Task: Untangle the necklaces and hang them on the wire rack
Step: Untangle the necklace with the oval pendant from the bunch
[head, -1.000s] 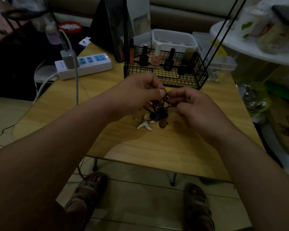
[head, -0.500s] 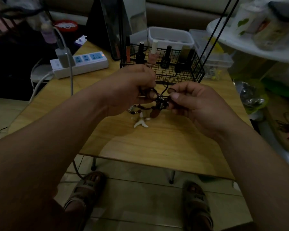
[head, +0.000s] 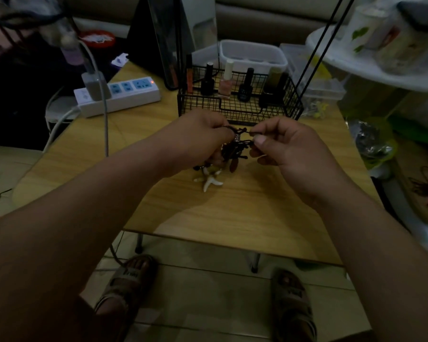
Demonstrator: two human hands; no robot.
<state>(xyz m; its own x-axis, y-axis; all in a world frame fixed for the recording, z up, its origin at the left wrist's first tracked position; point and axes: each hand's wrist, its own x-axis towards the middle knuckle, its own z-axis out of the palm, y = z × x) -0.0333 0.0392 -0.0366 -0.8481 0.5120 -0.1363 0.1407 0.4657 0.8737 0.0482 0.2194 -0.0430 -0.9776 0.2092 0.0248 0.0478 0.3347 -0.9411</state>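
our left hand [head: 198,141] and right hand [head: 289,154] meet just in front of the rack [head: 240,111], raised a little above the table [head: 232,218]. between them hangs the tangle of necklaces [head: 235,150], a clump of dark cords and beads. the left fingers are curled round the clump, with the fingertips pinching a cord at its top. the right thumb and forefinger pinch narrowly on a cord end at the side of the clump, and the other right fingers are curled in beneath. the two hands are close but do not touch.

a white starfish pendant [head: 211,181] dangles from the clump and lies on the wood, on the near side of the rack and under the left hand.

the rack sits toward the table's far edge. its low mesh wall faces us, and nail polish bottles [head: 245,85] stand inside it. two thin black rods [head: 316,53] rise from its right corner and lean away to the upper right.

left of the rack a power strip [head: 124,95] lies at the table's left edge, and a grey cable [head: 106,134] drops from it across the wood. behind the rack stands a white tub [head: 252,55].

from the rack toward us a broad stretch of wood runs to the near edge, crossed only by our forearms. beyond that edge our sandals [head: 126,280] rest on the tiled floor.
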